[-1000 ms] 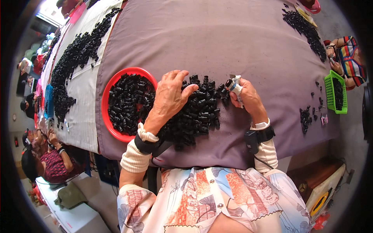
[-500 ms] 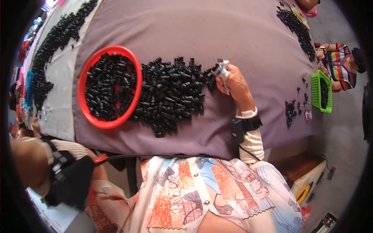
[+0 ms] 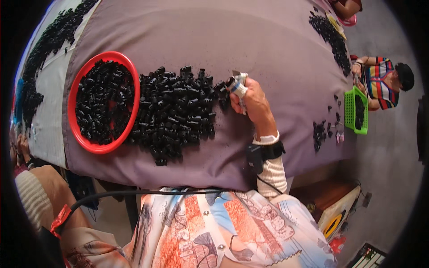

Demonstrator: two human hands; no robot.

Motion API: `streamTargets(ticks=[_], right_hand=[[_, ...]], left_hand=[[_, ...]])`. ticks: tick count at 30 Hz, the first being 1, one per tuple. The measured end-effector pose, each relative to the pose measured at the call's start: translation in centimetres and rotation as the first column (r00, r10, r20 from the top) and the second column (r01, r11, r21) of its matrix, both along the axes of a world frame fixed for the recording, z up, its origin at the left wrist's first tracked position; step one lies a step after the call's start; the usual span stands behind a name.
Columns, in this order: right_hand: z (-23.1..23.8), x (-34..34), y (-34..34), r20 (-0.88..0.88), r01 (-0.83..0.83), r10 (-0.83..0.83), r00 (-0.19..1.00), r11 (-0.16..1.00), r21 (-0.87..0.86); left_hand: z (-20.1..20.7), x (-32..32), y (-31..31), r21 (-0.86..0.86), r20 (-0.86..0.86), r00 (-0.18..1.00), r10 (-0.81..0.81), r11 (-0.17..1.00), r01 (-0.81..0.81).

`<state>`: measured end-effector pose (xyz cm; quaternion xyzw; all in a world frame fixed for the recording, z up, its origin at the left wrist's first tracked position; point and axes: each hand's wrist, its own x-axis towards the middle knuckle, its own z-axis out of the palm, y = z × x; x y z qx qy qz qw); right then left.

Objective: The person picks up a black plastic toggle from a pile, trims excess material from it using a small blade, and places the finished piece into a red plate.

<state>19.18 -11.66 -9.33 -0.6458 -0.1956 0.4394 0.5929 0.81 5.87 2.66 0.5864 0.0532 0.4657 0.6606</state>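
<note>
1. Right hand (image 3: 254, 102) is curled round a pale tool (image 3: 241, 78), just beside black pieces (image 3: 176, 111).
2. These lie on the cloth (image 3: 201, 33), beside a red basin (image 3: 73, 105).
3. Left hand is out of view; its state I cannot tell.
4. Pink packet (image 3: 340, 136): too small to read.

Your left hand is out of sight, and your left sleeve (image 3: 33, 196) runs into the dark rim. Your right hand (image 3: 257, 100) covers much of the pale tool (image 3: 241, 77), so its kind stays unclear. Black pieces (image 3: 100, 98) (each too small to make out) hide most of the red basin's (image 3: 102, 148) bottom. The picture's top cuts off the worktop's (image 3: 201, 40) far edge.
</note>
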Motion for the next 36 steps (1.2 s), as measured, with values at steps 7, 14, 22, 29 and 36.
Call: streamTargets(ticks=[7, 14, 22, 29, 36], right_hand=[[-0.5, 0.1, -0.2, -0.014, -0.004, 0.003, 1.0, 0.998, -0.065], [0.4, -0.1, -0.9, -0.036, 0.024, -0.026, 0.999, 0.998, -0.066], [0.0, 0.4, -0.1, -0.06, -0.004, 0.003, 0.998, 1.0, -0.022], [0.2, -0.2, 0.0, -0.007, -0.003, 0.003, 1.0, 0.994, -0.112], [0.1, -0.2, -0.3, -0.01, -0.007, 0.006, 1.0, 0.991, -0.133]], left_hand=[[0.9, 0.2, 1.7, 0.088, 0.1, 0.991, 0.086, 0.992, -0.095], [2.5, 3.1, 2.2, 0.162, 0.255, 0.963, 0.084, 0.978, -0.128], [2.7, 5.1, 1.4, 0.153, 0.347, 0.937, 0.049, 0.982, -0.108], [4.2, 4.1, 1.8, 0.21, 0.448, 0.888, 0.099, 0.954, -0.213], [6.0, 3.0, 1.6, 0.25, 0.469, 0.881, 0.055, 0.949, -0.193]])
